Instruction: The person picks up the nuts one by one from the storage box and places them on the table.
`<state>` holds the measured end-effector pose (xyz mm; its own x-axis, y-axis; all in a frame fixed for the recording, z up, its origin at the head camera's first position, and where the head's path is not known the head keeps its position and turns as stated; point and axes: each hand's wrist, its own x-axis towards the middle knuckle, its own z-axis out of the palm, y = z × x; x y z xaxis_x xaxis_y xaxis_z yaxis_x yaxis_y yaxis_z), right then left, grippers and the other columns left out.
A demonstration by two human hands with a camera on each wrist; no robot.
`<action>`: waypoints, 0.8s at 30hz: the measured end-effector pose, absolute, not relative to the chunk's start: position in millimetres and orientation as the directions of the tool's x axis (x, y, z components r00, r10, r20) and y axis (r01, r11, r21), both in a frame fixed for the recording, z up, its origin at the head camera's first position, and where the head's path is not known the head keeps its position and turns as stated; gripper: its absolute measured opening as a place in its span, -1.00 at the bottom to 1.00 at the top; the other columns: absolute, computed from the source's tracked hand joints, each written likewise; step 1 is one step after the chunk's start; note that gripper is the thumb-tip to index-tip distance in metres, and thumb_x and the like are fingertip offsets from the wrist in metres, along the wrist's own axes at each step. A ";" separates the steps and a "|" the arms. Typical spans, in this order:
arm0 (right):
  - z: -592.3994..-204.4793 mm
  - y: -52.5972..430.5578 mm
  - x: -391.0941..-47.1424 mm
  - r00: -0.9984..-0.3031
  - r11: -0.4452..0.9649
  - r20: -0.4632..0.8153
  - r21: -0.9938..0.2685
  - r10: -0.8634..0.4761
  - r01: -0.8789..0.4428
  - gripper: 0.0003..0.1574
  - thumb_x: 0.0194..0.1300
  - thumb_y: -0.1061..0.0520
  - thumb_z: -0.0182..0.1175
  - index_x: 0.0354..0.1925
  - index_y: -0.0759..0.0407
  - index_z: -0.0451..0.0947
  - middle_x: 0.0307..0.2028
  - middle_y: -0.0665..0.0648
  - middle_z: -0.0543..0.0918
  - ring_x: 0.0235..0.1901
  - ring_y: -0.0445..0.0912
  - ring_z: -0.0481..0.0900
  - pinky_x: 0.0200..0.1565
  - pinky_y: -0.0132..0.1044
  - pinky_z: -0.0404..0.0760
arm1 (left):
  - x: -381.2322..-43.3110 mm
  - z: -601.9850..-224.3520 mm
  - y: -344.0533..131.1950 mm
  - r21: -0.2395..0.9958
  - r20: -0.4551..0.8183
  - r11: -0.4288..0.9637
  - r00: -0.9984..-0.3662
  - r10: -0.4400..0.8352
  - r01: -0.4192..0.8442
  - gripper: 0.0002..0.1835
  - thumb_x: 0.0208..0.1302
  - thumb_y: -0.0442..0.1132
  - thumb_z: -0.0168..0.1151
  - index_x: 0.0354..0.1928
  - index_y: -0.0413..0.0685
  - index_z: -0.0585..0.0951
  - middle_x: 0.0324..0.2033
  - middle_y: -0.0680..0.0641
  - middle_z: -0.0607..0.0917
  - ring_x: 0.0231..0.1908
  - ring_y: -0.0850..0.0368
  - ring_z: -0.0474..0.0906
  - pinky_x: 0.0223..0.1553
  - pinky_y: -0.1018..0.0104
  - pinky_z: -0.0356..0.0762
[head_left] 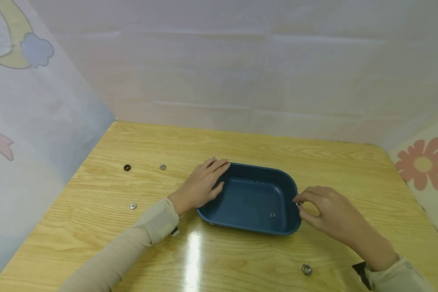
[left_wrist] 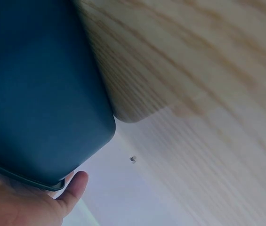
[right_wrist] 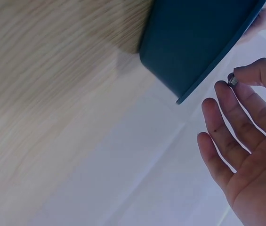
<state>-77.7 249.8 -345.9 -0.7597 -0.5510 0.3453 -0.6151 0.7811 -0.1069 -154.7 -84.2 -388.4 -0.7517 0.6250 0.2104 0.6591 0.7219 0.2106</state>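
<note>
A dark blue rectangular tub (head_left: 248, 202) stands on the table with a small metal nut (head_left: 272, 215) on its floor. My left hand (head_left: 200, 184) holds the tub's left side, thumb inside and fingers over the rim at the far corner. At the right rim, my right hand (head_left: 330, 213) pinches another small metal nut (right_wrist: 233, 80) between thumb and fingertips. The other fingers of that hand spread loosely in the right wrist view. A larger hex nut (head_left: 306, 269) lies on the table nearer me, below the right hand.
Left of the tub, a black nut (head_left: 127, 167) and two silver nuts, one farther back (head_left: 162, 166) and one nearer (head_left: 133, 206), lie spread on the wood-grain table (head_left: 95, 235). A pale wall covering (head_left: 241, 81) rises behind the table's back edge.
</note>
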 end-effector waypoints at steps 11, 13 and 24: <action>-353.9 277.3 -72.0 -0.801 0.822 0.325 -0.108 -0.503 -0.560 -0.76 -0.07 0.23 0.43 -0.35 -0.01 0.71 -0.37 -0.16 0.71 -0.38 -0.13 0.66 -0.33 -0.14 0.64 | -154.6 -388.1 -83.7 0.204 0.214 0.722 -0.750 0.626 0.661 -0.39 0.43 -0.15 0.18 0.46 -0.11 0.32 0.44 -0.10 0.35 0.40 -0.20 0.29 0.21 -0.12 0.45; -356.8 282.1 -70.6 -0.809 0.827 0.318 -0.114 -0.495 -0.551 -0.76 -0.07 0.24 0.44 -0.35 -0.02 0.71 -0.38 -0.17 0.70 -0.39 -0.14 0.66 -0.34 -0.17 0.63 | -154.6 -388.0 -83.7 0.206 0.212 0.723 -0.752 0.625 0.659 -0.39 0.43 -0.15 0.18 0.46 -0.11 0.32 0.44 -0.10 0.35 0.40 -0.20 0.29 0.21 -0.12 0.45; -370.0 306.5 -65.0 -0.845 0.854 0.299 -0.144 -0.443 -0.499 -0.74 -0.09 0.27 0.45 -0.36 0.00 0.70 -0.40 -0.17 0.70 -0.40 -0.15 0.65 -0.38 -0.24 0.60 | -155.2 -390.2 -83.5 0.224 0.227 0.719 -0.753 0.618 0.658 -0.40 0.43 -0.16 0.17 0.46 -0.11 0.32 0.44 -0.10 0.35 0.41 -0.19 0.27 0.22 -0.14 0.44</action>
